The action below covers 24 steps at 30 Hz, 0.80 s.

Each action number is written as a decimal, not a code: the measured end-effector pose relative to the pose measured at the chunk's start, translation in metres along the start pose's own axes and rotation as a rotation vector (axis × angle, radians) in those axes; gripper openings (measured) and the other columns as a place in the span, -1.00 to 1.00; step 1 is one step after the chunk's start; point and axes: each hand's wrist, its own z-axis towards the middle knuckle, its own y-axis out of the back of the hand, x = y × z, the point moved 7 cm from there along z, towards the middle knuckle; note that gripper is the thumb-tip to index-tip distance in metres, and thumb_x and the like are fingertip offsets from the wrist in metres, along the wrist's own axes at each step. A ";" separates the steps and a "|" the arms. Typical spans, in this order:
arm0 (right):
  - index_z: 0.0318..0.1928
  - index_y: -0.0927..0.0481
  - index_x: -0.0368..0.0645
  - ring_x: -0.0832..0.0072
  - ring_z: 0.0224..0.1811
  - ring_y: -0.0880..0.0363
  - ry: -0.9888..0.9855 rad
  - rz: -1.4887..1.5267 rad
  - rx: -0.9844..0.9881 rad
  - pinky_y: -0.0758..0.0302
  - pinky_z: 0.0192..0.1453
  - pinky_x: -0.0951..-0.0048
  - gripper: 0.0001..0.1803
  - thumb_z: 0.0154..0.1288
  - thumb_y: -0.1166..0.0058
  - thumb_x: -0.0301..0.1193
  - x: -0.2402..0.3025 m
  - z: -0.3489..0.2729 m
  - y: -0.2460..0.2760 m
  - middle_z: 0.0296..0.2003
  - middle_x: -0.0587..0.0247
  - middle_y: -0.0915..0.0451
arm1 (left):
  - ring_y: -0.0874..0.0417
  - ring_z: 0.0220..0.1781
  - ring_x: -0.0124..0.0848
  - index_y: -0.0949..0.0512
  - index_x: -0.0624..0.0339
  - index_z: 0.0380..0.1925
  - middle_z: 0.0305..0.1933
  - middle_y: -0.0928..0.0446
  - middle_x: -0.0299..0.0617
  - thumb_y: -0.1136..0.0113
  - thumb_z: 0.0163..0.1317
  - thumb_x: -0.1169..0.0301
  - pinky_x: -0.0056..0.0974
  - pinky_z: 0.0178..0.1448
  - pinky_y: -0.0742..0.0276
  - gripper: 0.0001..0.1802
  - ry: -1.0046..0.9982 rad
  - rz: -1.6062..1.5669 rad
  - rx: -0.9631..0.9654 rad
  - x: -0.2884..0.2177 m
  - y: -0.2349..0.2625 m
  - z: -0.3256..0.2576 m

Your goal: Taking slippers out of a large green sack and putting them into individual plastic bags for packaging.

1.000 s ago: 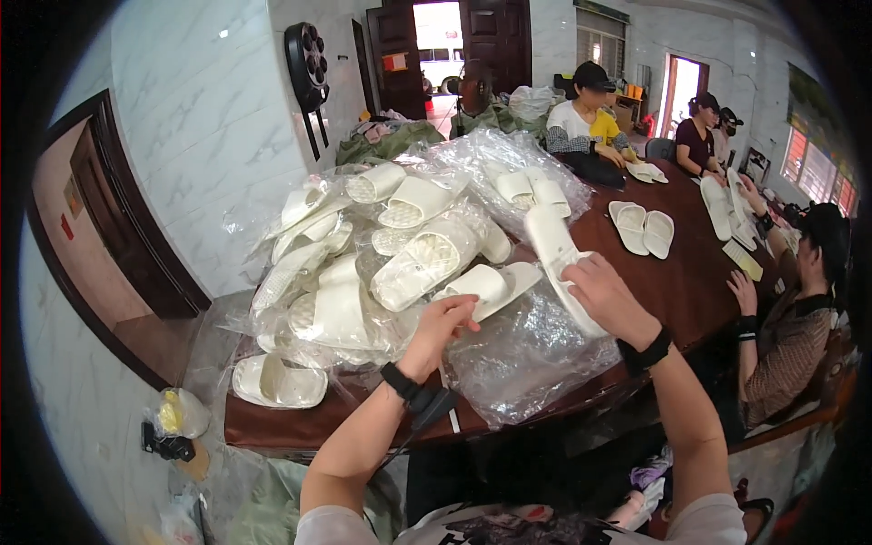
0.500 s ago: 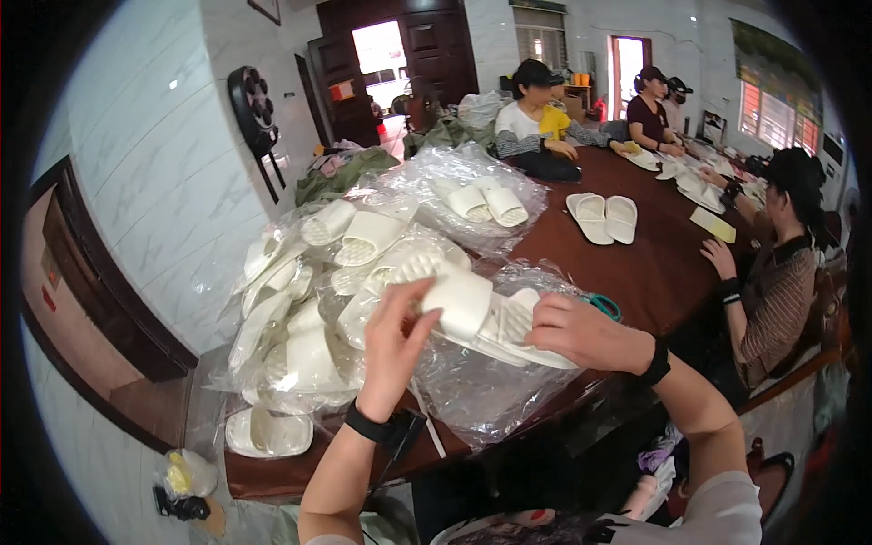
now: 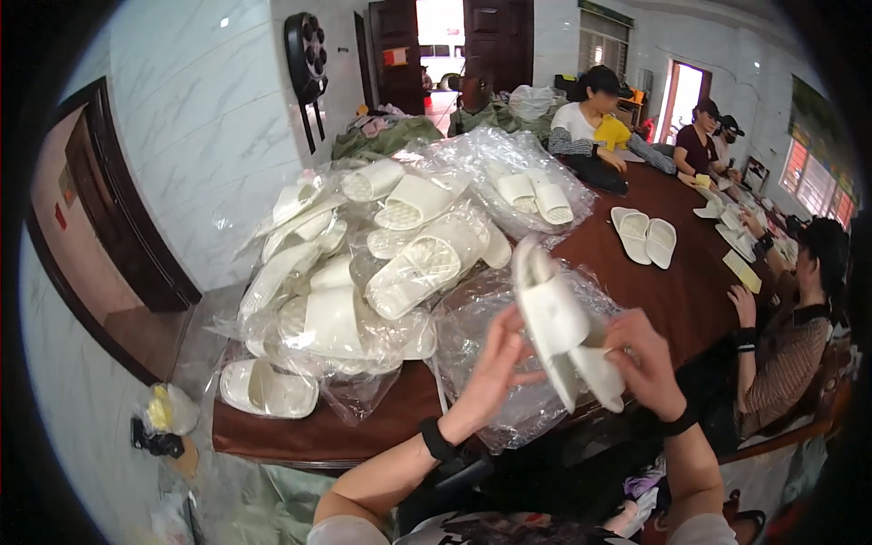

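White slippers [image 3: 563, 331], a pair stacked together, sit up in your hands above the table [image 3: 672, 291] edge. Your left hand [image 3: 495, 363] and right hand [image 3: 647, 363] both have fingers wrapped around them. Looks like light, squishy foam, so grip the sole edges, not the strap.

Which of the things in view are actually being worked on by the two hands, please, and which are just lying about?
In hand:
- white slippers, held between left hand and right hand
- clear plastic bag beneath them

Lying about:
- heap of bagged slippers
- loose slipper near the table edge
- slipper pair mid-table
- brown table
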 end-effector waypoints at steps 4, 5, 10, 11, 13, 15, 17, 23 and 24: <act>-0.26 -0.52 -0.24 0.26 -0.08 -0.48 -0.107 0.121 -0.044 -0.40 0.04 0.33 -0.89 0.19 -0.14 -0.55 -0.017 0.014 0.007 -0.25 0.16 -0.50 | -0.18 0.47 -0.15 0.10 0.09 0.41 0.50 0.06 -0.08 -0.03 0.40 0.00 -0.06 0.40 -0.24 -0.21 -0.105 0.182 0.148 0.009 -0.003 0.007; -0.26 -0.52 -0.24 0.26 -0.08 -0.48 -0.107 0.120 -0.028 -0.40 0.04 0.33 -0.89 0.19 -0.14 -0.55 -0.016 0.016 0.003 -0.25 0.16 -0.50 | -0.28 0.39 -0.22 0.00 0.16 0.33 0.42 -0.07 -0.05 -0.13 0.37 0.20 -0.14 0.34 -0.30 -0.30 -0.163 0.187 0.112 0.009 -0.002 0.013; -0.21 -0.49 -0.25 0.49 -0.08 -0.43 -0.228 0.312 -0.152 -0.36 0.05 0.47 -0.92 0.31 -0.03 -0.52 -0.020 0.022 -0.011 -0.19 0.23 -0.44 | -0.38 0.26 -0.25 -0.16 0.20 0.05 0.11 -0.31 -0.11 -0.32 0.24 0.33 -0.23 0.15 -0.47 -0.44 -0.136 0.138 0.037 0.023 0.002 0.017; -0.19 -0.49 -0.26 0.55 -0.15 -0.43 -0.255 0.293 -0.171 -0.36 0.00 0.53 -0.91 0.32 -0.02 -0.53 -0.027 0.023 -0.012 -0.22 0.28 -0.44 | -0.41 0.24 -0.25 -0.18 0.21 0.05 0.11 -0.34 -0.09 -0.31 0.24 0.31 -0.21 0.13 -0.48 -0.44 -0.083 0.183 0.093 0.032 0.002 0.015; -0.18 -0.49 -0.27 0.56 -0.18 -0.43 -0.313 0.210 -0.194 -0.37 -0.04 0.54 -0.90 0.31 -0.02 -0.53 -0.049 0.023 -0.003 -0.24 0.29 -0.45 | -0.43 0.23 -0.18 -0.31 0.22 0.03 0.13 -0.41 -0.04 -0.27 0.27 0.26 -0.11 0.15 -0.44 -0.54 -0.038 0.631 0.160 0.036 0.008 0.012; -0.16 -0.49 -0.27 0.58 -0.23 -0.44 -0.350 -0.011 -0.262 -0.38 -0.10 0.54 -0.87 0.30 -0.03 -0.54 -0.083 0.023 0.019 -0.27 0.30 -0.46 | -0.41 0.25 -0.16 -0.36 0.19 0.06 0.17 -0.41 -0.05 -0.23 0.28 0.23 -0.05 0.25 -0.36 -0.55 -0.169 0.876 0.189 0.026 0.020 0.006; -0.13 -0.49 -0.28 0.50 -0.24 -0.47 -0.373 -0.278 -0.322 -0.39 -0.11 0.51 -0.86 0.32 -0.02 -0.54 -0.113 0.031 0.053 -0.28 0.20 -0.48 | -0.39 0.26 -0.14 -0.41 0.16 0.09 0.21 -0.42 -0.07 -0.20 0.29 0.19 0.01 0.35 -0.28 -0.55 -0.301 1.115 0.222 0.022 0.028 0.003; -0.05 -0.50 -0.16 0.07 0.11 -0.42 -0.109 -0.612 -0.040 -0.36 0.22 0.19 -0.69 0.15 -0.07 -0.58 -0.129 0.102 0.034 -0.01 0.07 -0.47 | -0.37 0.28 -0.15 -0.51 0.09 0.02 0.20 -0.43 -0.17 -0.19 0.23 0.10 0.12 0.43 -0.10 -0.56 -0.226 1.469 0.189 0.055 0.059 0.015; -0.03 -0.50 -0.16 0.06 0.14 -0.42 -0.034 -0.523 0.000 -0.35 0.24 0.20 -0.67 0.16 -0.12 -0.54 -0.108 0.118 0.002 0.02 0.07 -0.47 | -0.37 0.28 -0.15 -0.52 0.09 0.01 0.19 -0.44 -0.16 -0.19 0.23 0.10 0.15 0.42 -0.10 -0.57 -0.234 1.476 0.187 0.054 0.062 0.014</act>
